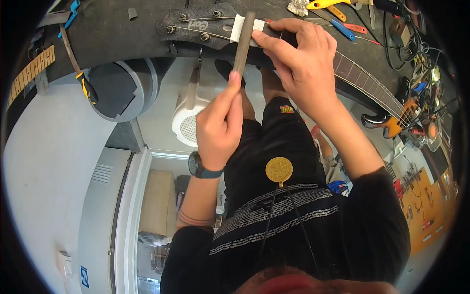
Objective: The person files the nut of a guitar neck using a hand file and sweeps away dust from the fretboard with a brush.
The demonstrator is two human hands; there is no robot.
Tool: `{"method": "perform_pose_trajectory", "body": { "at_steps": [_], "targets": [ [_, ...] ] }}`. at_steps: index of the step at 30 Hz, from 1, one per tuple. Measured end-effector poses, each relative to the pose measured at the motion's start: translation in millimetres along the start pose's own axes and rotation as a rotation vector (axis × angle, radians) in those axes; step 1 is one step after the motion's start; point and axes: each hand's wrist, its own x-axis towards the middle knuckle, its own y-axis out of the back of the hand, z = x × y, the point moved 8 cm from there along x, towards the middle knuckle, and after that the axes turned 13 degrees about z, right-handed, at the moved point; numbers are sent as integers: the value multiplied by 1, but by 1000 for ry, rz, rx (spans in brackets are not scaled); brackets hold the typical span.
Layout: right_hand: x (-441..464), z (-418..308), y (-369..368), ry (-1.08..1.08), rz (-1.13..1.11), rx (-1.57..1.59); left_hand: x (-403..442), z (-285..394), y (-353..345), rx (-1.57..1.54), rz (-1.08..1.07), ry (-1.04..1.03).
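Note:
My left hand (220,122), with a watch on its wrist, is closed around the lower end of a flat metal bar that looks like a file (243,46). The bar slants across a small white strip (237,29) at the nut end of a bass guitar's dark headstock (198,24). My right hand (306,61) has its fingers bent together and a fingertip pressed on the white strip beside the bar. What lies beneath that fingertip is hidden. The fretted neck (364,76) extends rightward from under my right hand toward a sunburst body (399,117).
Screwdrivers (342,29) and yellow-handled pliers (323,4) lie at the back of the dark bench (122,39). Tangled cables (426,63) crowd the right side. A yellow-black handled tool (85,88) and another fretted neck (32,73) are at left. A white stool (188,122) stands below.

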Motion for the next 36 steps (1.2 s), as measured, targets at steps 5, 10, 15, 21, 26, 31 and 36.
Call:
{"method": "perform_pose_trajectory", "body": {
  "at_steps": [5,10,15,21,26,31,36],
  "targets": [
    [-1,-1,0,-4,0,-16,62,-1,-37,-91,32,-21],
    [0,1,-2,-2,-2,-19,-5,-2,2,-16,-10,48],
    [-2,0,-2,2,15,-25,44,-3,-27,-93,26,8],
    [-1,0,-2,-5,0,-18,-1,3,5,-4,2,15],
    [-2,0,-3,-13,15,-14,44,-3,-26,-75,-20,74],
    [-2,-1,-3,-10,10,-17,16,-1,-9,-91,19,34],
    [-4,2,-4,-16,12,-10,17,-3,-6,-96,-19,102]
  ]
}}
